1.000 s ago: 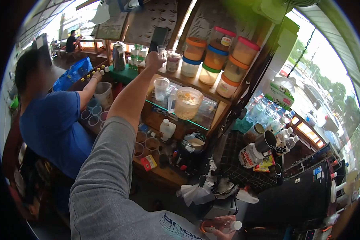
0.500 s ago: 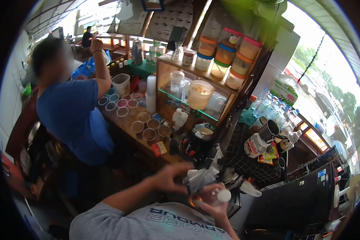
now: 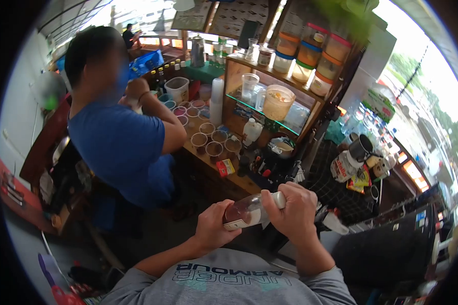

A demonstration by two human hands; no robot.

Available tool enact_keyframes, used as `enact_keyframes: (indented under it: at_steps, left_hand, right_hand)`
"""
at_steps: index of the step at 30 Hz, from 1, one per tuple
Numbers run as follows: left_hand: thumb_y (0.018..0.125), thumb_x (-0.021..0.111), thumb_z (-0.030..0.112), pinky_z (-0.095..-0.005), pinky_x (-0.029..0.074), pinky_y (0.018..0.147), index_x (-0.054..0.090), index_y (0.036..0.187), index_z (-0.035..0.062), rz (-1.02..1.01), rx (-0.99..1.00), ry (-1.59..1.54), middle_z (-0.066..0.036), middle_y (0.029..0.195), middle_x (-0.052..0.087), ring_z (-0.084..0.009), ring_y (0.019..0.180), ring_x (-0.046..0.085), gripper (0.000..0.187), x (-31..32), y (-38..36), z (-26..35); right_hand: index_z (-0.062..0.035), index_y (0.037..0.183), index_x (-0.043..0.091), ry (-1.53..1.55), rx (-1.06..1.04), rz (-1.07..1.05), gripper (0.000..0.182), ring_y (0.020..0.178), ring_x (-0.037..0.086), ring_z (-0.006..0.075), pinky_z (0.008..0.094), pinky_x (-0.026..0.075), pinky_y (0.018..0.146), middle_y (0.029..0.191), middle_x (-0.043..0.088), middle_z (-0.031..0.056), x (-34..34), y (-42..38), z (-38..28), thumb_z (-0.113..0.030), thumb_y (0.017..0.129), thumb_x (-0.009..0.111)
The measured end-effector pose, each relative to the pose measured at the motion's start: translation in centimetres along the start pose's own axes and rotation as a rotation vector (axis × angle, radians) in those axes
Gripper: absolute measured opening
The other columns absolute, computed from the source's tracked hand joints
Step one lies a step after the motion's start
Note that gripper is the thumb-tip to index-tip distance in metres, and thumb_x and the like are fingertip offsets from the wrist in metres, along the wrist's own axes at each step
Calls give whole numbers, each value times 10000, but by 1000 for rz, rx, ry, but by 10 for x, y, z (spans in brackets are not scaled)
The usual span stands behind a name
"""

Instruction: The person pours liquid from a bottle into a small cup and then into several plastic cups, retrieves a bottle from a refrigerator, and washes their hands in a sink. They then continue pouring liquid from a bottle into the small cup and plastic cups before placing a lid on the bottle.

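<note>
Wooden counter (image 3: pixel 244 183), crowded, in a roofed, open-sided room. Bottle (image 3: pixel 245 213), one, clear, reddish contents, tilted in front of the wearer's chest. Left hand (image 3: pixel 213 224): wrapped around the base end. Right hand (image 3: pixel 296 209): grasping the neck end, by the white cap (image 3: pixel 279 199). Step, as judged: handling the cap, perhaps turning it; a turn would call for the left hand to hold firm. Bottle label: pale, unreadable. Grey shirt (image 3: pixel 229 279): "UNDER ARMOUR". Packet (image 3: pixel 225 168), red and yellow, on counter: unreadable. Jar (image 3: pixel 341 168), beyond the right hand: "Nutella". Menu sheets (image 3: pixel 239 20), behind: print too small.
</note>
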State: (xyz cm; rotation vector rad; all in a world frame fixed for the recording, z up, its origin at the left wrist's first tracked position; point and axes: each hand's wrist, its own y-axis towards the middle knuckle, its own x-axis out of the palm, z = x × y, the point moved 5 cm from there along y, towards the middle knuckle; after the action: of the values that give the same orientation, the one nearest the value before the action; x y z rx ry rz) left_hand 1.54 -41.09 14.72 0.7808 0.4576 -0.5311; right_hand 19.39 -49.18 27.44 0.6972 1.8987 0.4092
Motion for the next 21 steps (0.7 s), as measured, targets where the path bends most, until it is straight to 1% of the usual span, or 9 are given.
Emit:
enact_keyframes:
  at_steps: [2, 4, 6, 7, 9, 12, 15, 18, 21]
  left_hand:
    - [627, 919, 152, -393, 602, 773, 559, 1300, 73, -106, 3, -110, -123, 1026, 708, -302, 897, 735, 767, -8, 11, 0]
    - [633, 920, 154, -387, 605, 772, 564, 1300, 70, -193, 9, -218, -123, 1019, 712, -298, 885, 742, 760, -16, 23, -3]
    - [657, 915, 162, -374, 612, 796, 578, 1302, 66, -358, -13, -376, -129, 1022, 727, -287, 893, 757, 734, -20, 31, -12]
    - [657, 915, 162, -374, 612, 796, 578, 1302, 66, -366, 1, -380, -129, 1022, 727, -287, 893, 757, 734, -27, 37, -17]
    - [670, 930, 168, -339, 589, 835, 580, 1268, 49, -484, 21, -457, -105, 1008, 744, -200, 894, 758, 704, -38, 52, -27]
    - [670, 928, 158, -327, 584, 834, 589, 1268, 43, -576, 22, -526, -93, 1004, 746, -176, 880, 745, 698, -52, 67, -41]
    - [678, 904, 133, -339, 594, 868, 572, 1338, 39, -734, 19, -571, -118, 1074, 753, -215, 939, 761, 745, -67, 73, -47]
    - [675, 900, 121, -336, 591, 870, 570, 1338, 38, -848, -13, -671, -115, 1106, 752, -210, 938, 758, 745, -71, 72, -62]
    - [698, 889, 147, -362, 595, 872, 572, 1312, 30, -822, 15, -668, -128, 1083, 746, -259, 929, 760, 701, -81, 76, -74]
  right_hand:
    - [-67, 567, 509, 51, 2, 26, 470, 477, 515, 300, 421, 391, 471, 552, 461, 92, -5, 8, -8, -334, 845, 777]
    - [-63, 545, 497, 135, -128, 24, 475, 453, 460, 289, 414, 365, 457, 538, 431, 95, -9, 19, -21, -306, 843, 776]
    - [-61, 539, 492, 141, -138, 32, 473, 448, 441, 284, 409, 355, 454, 536, 419, 95, -9, 27, -28, -291, 837, 778]
    - [-59, 533, 488, 165, -152, 30, 471, 444, 423, 279, 404, 345, 451, 534, 408, 96, -6, 30, -33, -277, 831, 780]
    - [-59, 532, 487, 151, -182, 57, 464, 444, 419, 278, 404, 337, 448, 531, 396, 93, -3, 39, -44, -265, 824, 783]
    - [-60, 530, 481, 158, -218, 79, 450, 446, 407, 277, 404, 321, 444, 530, 372, 88, 2, 51, -61, -242, 810, 782]
    - [-60, 529, 471, 196, -256, 52, 437, 450, 395, 278, 406, 307, 446, 540, 358, 84, 11, 61, -74, -224, 798, 773]
    - [-59, 536, 463, 222, -297, 11, 423, 457, 388, 278, 410, 301, 451, 555, 354, 85, 23, 68, -80, -212, 788, 767]
    - [-52, 559, 486, 231, -320, -41, 401, 469, 407, 278, 407, 316, 457, 571, 378, 95, 38, 73, -77, -227, 789, 764]
